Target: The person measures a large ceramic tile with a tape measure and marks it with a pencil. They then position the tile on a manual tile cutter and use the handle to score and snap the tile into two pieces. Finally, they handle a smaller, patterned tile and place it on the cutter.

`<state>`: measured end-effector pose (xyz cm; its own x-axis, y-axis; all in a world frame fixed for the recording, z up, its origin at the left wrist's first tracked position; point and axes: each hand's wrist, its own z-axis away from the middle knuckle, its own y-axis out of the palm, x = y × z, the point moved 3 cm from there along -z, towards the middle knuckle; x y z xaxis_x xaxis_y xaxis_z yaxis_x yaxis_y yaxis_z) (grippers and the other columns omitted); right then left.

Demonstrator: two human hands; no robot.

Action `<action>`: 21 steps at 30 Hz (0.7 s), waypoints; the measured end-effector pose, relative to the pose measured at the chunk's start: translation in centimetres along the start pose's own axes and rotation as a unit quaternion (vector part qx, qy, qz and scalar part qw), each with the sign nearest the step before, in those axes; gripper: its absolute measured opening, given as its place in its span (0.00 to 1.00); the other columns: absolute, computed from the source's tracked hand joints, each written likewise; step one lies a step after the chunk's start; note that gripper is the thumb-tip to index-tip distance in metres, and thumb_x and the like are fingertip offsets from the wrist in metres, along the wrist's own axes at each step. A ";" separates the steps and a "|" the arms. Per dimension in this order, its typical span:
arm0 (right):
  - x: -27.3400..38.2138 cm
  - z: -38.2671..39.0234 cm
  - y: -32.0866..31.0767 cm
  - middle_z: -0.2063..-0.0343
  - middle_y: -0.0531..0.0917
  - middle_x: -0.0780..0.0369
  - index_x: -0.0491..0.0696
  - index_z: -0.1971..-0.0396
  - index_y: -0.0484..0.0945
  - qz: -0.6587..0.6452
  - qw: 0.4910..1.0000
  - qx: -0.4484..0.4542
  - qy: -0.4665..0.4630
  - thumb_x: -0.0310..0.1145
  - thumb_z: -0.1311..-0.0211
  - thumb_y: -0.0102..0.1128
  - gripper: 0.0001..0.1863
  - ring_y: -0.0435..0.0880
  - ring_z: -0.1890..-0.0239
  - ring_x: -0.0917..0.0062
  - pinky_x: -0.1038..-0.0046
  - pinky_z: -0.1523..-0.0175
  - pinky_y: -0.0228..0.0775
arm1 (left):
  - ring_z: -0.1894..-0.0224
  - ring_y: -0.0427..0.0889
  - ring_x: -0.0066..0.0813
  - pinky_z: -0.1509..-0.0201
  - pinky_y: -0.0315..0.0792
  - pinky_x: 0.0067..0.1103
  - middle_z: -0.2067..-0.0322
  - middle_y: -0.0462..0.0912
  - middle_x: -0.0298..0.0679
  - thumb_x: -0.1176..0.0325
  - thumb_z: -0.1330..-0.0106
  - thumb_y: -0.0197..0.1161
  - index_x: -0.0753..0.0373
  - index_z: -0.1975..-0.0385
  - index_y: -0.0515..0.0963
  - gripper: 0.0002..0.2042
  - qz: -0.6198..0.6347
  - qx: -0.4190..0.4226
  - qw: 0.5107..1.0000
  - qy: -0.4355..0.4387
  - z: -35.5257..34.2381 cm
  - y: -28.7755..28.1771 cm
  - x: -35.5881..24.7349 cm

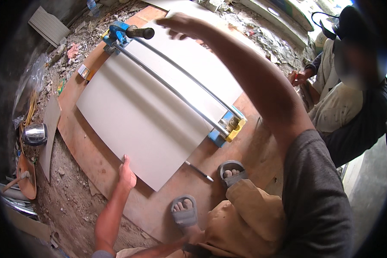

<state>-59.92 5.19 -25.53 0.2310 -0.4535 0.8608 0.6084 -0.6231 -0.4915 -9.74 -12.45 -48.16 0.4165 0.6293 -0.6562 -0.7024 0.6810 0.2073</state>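
Observation:
A large pale tile (133, 112) lies under the two steel rails of a blue and yellow manual tile cutter (172, 86). My left hand (127, 174) grips the tile's near left edge, thumb on top and the other fingers mostly hidden. At the far end, my right hand (182, 26) hovers just right of the cutter's black-gripped handle (141, 32), apart from it. Its fingers are loosely spread, with nothing visible in them. The cutter's carriage sits at the far end of the rails. Near the tile's right corner rests a black and white marker (199, 171).
The cutter stands on a reddish-brown board (96, 155), where my sandalled feet (184, 210) also rest. Another person (344, 94) sits at the right. Rubble (79, 34) surrounds the board. A trowel-like tool (26, 177) and a tile offcut (50, 137) lie at the left.

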 end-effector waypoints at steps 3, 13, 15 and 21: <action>-8.4 4.4 -5.2 0.77 0.83 0.59 0.45 0.74 0.81 0.092 0.992 -0.079 0.027 0.52 0.35 0.54 0.24 0.80 0.74 0.76 0.68 0.67 0.72 | 0.39 0.73 0.37 0.34 0.68 0.34 0.41 0.72 0.43 0.46 0.29 0.54 0.65 0.39 0.64 0.30 0.005 0.007 0.999 -0.043 -0.5 0.1 -0.2; -23.9 11.8 -5.1 0.58 0.82 0.45 0.37 0.54 0.79 0.236 0.955 -0.176 0.039 0.43 0.36 0.53 0.23 0.81 0.53 0.53 0.57 0.46 0.69 | 0.34 0.67 0.39 0.30 0.63 0.37 0.34 0.65 0.43 0.37 0.30 0.45 0.63 0.33 0.58 0.38 -0.009 -0.050 0.997 -0.058 0.2 -1.2 -1.8; -24.4 10.2 -4.1 0.58 0.82 0.44 0.37 0.54 0.78 0.207 0.960 -0.185 0.038 0.44 0.36 0.52 0.24 0.81 0.53 0.53 0.58 0.46 0.70 | 0.34 0.67 0.39 0.31 0.63 0.36 0.34 0.64 0.43 0.36 0.30 0.45 0.65 0.33 0.58 0.38 -0.022 -0.074 0.996 -0.050 0.4 -1.5 -2.4; -25.1 4.4 -2.5 0.62 0.82 0.41 0.33 0.63 0.77 0.171 0.973 -0.061 0.145 0.51 0.37 0.51 0.29 0.82 0.56 0.55 0.60 0.48 0.70 | 0.36 0.68 0.40 0.33 0.66 0.35 0.35 0.65 0.45 0.34 0.32 0.46 0.69 0.33 0.58 0.42 -0.079 -0.154 0.985 -0.009 0.4 -5.2 -4.5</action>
<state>-63.88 20.97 -45.36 0.1691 -0.7978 0.5787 0.4352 -0.4664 -0.7701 -7.75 -18.67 -45.98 0.5429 0.5324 -0.6494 -0.7684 0.6270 -0.1282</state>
